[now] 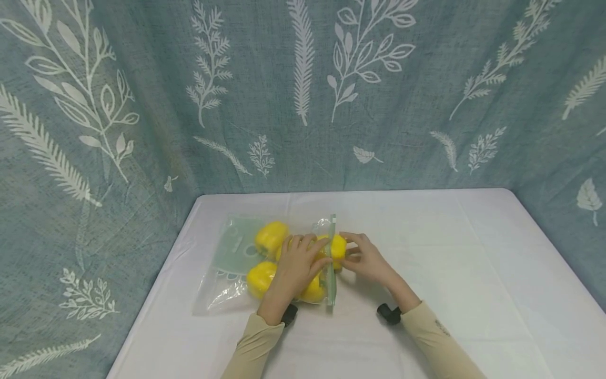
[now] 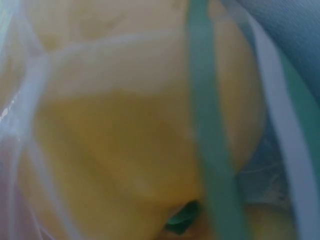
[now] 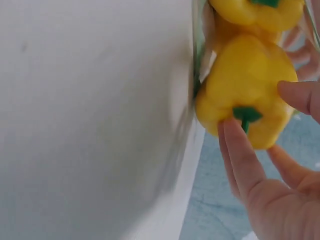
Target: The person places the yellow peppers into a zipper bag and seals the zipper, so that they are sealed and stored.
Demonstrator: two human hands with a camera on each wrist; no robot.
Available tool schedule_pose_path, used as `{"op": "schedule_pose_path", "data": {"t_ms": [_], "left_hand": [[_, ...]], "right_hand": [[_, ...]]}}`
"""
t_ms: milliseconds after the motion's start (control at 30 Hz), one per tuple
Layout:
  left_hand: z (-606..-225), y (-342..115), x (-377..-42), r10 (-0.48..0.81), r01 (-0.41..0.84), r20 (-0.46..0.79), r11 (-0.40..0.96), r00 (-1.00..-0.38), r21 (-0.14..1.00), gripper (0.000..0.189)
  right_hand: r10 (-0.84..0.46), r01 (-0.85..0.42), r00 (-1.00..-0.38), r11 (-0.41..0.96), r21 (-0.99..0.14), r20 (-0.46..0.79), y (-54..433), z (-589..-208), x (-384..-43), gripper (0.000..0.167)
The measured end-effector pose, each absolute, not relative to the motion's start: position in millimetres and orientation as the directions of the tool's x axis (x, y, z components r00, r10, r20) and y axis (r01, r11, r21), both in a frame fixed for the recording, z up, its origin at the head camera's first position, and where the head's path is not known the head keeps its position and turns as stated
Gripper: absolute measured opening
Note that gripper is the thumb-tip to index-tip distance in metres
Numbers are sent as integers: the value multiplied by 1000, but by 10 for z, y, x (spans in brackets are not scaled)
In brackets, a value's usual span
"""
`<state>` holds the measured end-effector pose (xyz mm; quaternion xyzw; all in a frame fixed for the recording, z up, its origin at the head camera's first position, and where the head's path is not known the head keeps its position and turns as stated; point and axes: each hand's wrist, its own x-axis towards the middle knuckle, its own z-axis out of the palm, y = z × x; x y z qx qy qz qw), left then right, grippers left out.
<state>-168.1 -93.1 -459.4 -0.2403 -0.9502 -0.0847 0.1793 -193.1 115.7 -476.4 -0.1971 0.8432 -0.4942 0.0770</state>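
A clear zip bag (image 1: 221,287) with a pale green printed panel lies on its side, holding several yellow bell peppers (image 1: 272,237). Across its mouth, on the right, runs a green strip (image 1: 331,292). My left hand (image 1: 297,266) lies over the bag and grips its mouth, thumb and forefinger at the strip. At that opening my right hand (image 1: 371,263) holds a yellow bell pepper (image 3: 250,75), its fingers near the green stem (image 3: 246,114) and the thumb at its side. Plastic and a blurred pepper (image 2: 125,150) fill the left wrist view.
The bag rests on a table with a white cloth (image 1: 450,252). A blue-green curtain with white leaf prints (image 1: 265,95) hangs behind the table and along both sides. Dark wrist devices (image 1: 389,314) sit at both cuffs.
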Motion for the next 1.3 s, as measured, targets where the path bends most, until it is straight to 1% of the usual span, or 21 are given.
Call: {"op": "schedule_pose_path", "data": {"t_ms": [133, 300, 533, 767, 967, 1200, 1300], "left_hand": [[-4593, -929, -1681, 423, 484, 373, 871, -826, 84, 48], [-4600, -931, -1685, 425, 486, 377, 870, -823, 82, 48], [-4603, -929, -1680, 427, 488, 378, 869, -822, 79, 48], [-4604, -926, -1686, 422, 481, 371, 873, -827, 79, 49], [-4612, -926, -1690, 417, 472, 361, 878, -834, 76, 48], [-4605, -932, -1680, 417, 473, 360, 877, -834, 80, 48], [-4600, -936, -1674, 415, 473, 360, 877, -835, 85, 49]], "right_hand": [[-439, -226, -898, 370, -901, 45, 1227, -4733, -1938, 64], [-461, -189, -887, 326, -926, 19, 1277, -4751, -1960, 61], [-479, -165, -878, 303, -939, 0, 1286, -4754, -1955, 56], [-506, -174, -863, 288, -942, 5, 1258, -4497, -1823, 53], [-514, -171, -858, 284, -944, 1, 1245, -4440, -1778, 52], [-505, -180, -863, 269, -946, 21, 1254, -4739, -1901, 53], [-499, -180, -866, 266, -947, 25, 1234, -4775, -1909, 54]]}}
